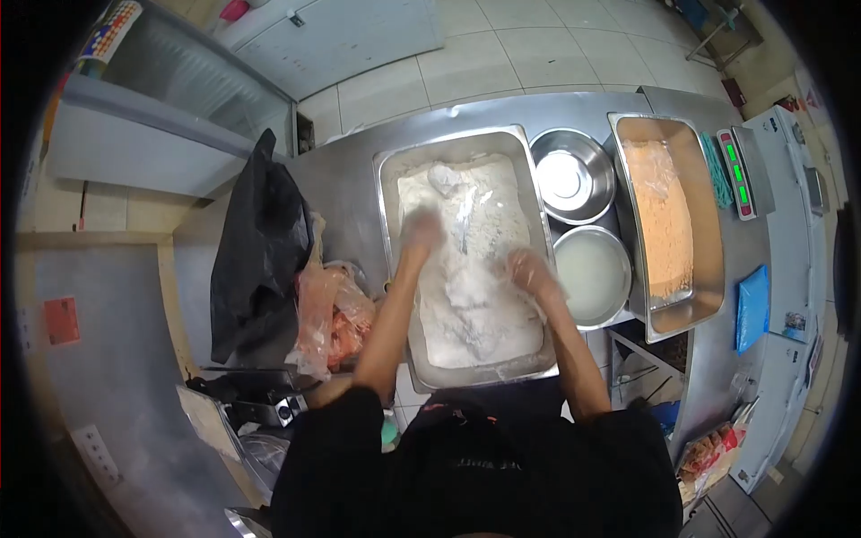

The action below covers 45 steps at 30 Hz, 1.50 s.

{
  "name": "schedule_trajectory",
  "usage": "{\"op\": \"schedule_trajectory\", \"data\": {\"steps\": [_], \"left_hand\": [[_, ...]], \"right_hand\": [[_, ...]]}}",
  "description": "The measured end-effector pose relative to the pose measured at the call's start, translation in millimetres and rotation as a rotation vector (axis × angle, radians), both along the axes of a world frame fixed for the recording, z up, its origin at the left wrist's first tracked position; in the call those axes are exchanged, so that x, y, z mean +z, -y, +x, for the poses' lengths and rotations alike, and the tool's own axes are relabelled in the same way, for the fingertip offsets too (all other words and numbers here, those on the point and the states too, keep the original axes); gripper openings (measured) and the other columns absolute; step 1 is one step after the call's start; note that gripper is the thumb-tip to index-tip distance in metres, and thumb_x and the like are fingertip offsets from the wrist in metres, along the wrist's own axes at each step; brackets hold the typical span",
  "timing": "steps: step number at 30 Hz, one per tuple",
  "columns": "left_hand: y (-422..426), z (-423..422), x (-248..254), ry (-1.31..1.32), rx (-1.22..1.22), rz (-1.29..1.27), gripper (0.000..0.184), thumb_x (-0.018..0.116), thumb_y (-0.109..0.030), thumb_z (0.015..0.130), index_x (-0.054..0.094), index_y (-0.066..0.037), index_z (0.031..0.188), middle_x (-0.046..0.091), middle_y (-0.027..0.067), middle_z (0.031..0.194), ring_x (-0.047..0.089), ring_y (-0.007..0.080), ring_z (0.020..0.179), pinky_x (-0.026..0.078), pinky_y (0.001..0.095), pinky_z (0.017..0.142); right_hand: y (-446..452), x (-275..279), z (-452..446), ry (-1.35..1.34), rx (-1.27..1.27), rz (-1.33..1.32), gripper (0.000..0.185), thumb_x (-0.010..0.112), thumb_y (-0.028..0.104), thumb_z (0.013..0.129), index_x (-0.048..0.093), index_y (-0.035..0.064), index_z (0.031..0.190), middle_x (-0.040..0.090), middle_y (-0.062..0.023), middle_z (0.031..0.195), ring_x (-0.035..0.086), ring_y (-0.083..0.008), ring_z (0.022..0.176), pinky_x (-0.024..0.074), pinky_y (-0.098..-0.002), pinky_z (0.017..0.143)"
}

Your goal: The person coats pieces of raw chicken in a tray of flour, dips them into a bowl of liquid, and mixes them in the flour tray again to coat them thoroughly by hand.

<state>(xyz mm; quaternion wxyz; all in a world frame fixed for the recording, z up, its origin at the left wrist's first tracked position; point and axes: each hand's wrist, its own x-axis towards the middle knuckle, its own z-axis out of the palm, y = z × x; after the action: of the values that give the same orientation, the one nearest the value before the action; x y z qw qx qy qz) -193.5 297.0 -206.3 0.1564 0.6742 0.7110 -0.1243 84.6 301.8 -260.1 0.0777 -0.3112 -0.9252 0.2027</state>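
A deep metal tray (387, 193) holds a thick bed of white flour-like powder (480, 336). Over its left half is my left hand (425, 229), dusted white and smeared by motion, so its fingers do not show clearly. My right hand (531, 271) hovers at the tray's right side, fingers bent and blurred, with what looks like a thin clear glove on it. Whether either hand holds anything cannot be made out. Toward the far side lies a powder-coated lump (443, 178). Loose powder is heaped in the middle (471, 287), between and below the hands.
Right of the tray stand a steel bowl (572, 175) and a bowl of pale liquid (592, 276). Beyond them are a pan of orange powder (659, 211) and a digital scale (737, 170). On the left lie a black plastic bag (260, 260) and bagged raw meat (345, 327).
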Motion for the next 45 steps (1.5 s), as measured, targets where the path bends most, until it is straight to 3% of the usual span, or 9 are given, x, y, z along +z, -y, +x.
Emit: {"op": "schedule_trajectory", "data": {"steps": [1, 2, 5, 13, 20, 29, 38, 42, 45], "left_hand": [[-41, 5, 28, 0.223, 0.131, 0.019, 0.037, 0.042, -0.016, 0.081, 0.049, -0.004, 0.115, 0.056, 0.0174, 0.108, 0.053, 0.0327, 0.099, 0.040, 0.0446, 0.086], [-53, -5, -24, 0.141, -0.105, 0.705, 0.034, 0.039, -0.020, 0.084, 0.051, -0.004, 0.111, 0.055, 0.0180, 0.107, 0.052, 0.0329, 0.100, 0.041, 0.0425, 0.085], [-78, 12, 15, 0.008, -0.199, 0.241, 0.031, 0.040, -0.023, 0.085, 0.054, -0.004, 0.105, 0.056, 0.0147, 0.106, 0.052, 0.0307, 0.102, 0.041, 0.0417, 0.087], [-80, -12, -14, -0.184, -0.186, 0.045, 0.024, 0.043, -0.023, 0.085, 0.062, -0.008, 0.089, 0.063, 0.0126, 0.088, 0.059, 0.0300, 0.087, 0.047, 0.0407, 0.076], [-46, -63, -121, 0.909, 0.441, 0.583, 0.020, 0.053, -0.022, 0.079, 0.061, -0.005, 0.085, 0.062, 0.0136, 0.087, 0.059, 0.0278, 0.083, 0.046, 0.0328, 0.074], [81, 41, 31, 0.699, 0.549, 0.675, 0.030, 0.059, -0.010, 0.070, 0.057, -0.002, 0.099, 0.062, 0.0116, 0.094, 0.059, 0.0231, 0.088, 0.046, 0.0301, 0.079], [132, 48, 35, 0.692, 0.743, 0.834, 0.025, 0.052, -0.006, 0.071, 0.060, -0.001, 0.095, 0.064, 0.0150, 0.082, 0.062, 0.0276, 0.075, 0.048, 0.0329, 0.067], [149, 32, 21, 0.410, 0.800, 0.794, 0.027, 0.057, -0.024, 0.074, 0.060, -0.001, 0.086, 0.062, 0.0176, 0.080, 0.061, 0.0313, 0.076, 0.049, 0.0386, 0.065], [167, 58, 102, 0.877, 0.831, 0.820, 0.025, 0.057, -0.020, 0.073, 0.059, 0.004, 0.079, 0.061, 0.0191, 0.076, 0.062, 0.0314, 0.074, 0.049, 0.0373, 0.063]], "right_hand": [[-4, -9, 5, -0.061, -0.040, 0.133, 0.018, 0.043, 0.015, 0.080, 0.055, 0.0030, 0.080, 0.056, -0.0137, 0.068, 0.055, -0.0252, 0.061, 0.0444, -0.0384, 0.057], [-6, -13, 7, -0.036, -0.052, 0.274, 0.018, 0.043, 0.015, 0.079, 0.056, 0.0029, 0.079, 0.057, -0.0139, 0.067, 0.055, -0.0260, 0.060, 0.0447, -0.0390, 0.056], [0, -16, 4, 0.226, -0.057, 0.700, 0.019, 0.045, 0.015, 0.076, 0.058, 0.0016, 0.075, 0.059, -0.0175, 0.069, 0.057, -0.0306, 0.063, 0.0452, -0.0410, 0.056], [-4, 59, -44, -0.293, 0.039, 0.098, 0.020, 0.045, 0.014, 0.076, 0.061, 0.0065, 0.086, 0.060, -0.0137, 0.076, 0.058, -0.0316, 0.074, 0.0454, -0.0401, 0.070], [7, 83, -51, -0.366, 0.031, 0.085, 0.017, 0.049, 0.016, 0.079, 0.060, 0.0083, 0.089, 0.058, -0.0110, 0.074, 0.056, -0.0251, 0.071, 0.0453, -0.0357, 0.068], [12, 22, -70, -0.397, -0.064, 0.040, 0.016, 0.047, 0.019, 0.083, 0.055, 0.0055, 0.084, 0.056, -0.0093, 0.071, 0.056, -0.0222, 0.065, 0.0474, -0.0327, 0.060], [17, 20, -79, -0.599, 0.071, -0.041, 0.008, 0.047, 0.015, 0.078, 0.049, 0.0088, 0.074, 0.049, -0.0072, 0.063, 0.050, -0.0227, 0.055, 0.0433, -0.0334, 0.053], [28, 100, -90, -0.302, -0.191, -0.038, 0.006, 0.051, 0.012, 0.076, 0.054, 0.0072, 0.074, 0.052, -0.0092, 0.064, 0.051, -0.0218, 0.057, 0.0433, -0.0337, 0.053], [70, 170, -99, -0.174, -0.319, -0.074, 0.007, 0.052, 0.010, 0.076, 0.057, 0.0053, 0.075, 0.057, -0.0117, 0.067, 0.055, -0.0216, 0.060, 0.0444, -0.0349, 0.056]]}}
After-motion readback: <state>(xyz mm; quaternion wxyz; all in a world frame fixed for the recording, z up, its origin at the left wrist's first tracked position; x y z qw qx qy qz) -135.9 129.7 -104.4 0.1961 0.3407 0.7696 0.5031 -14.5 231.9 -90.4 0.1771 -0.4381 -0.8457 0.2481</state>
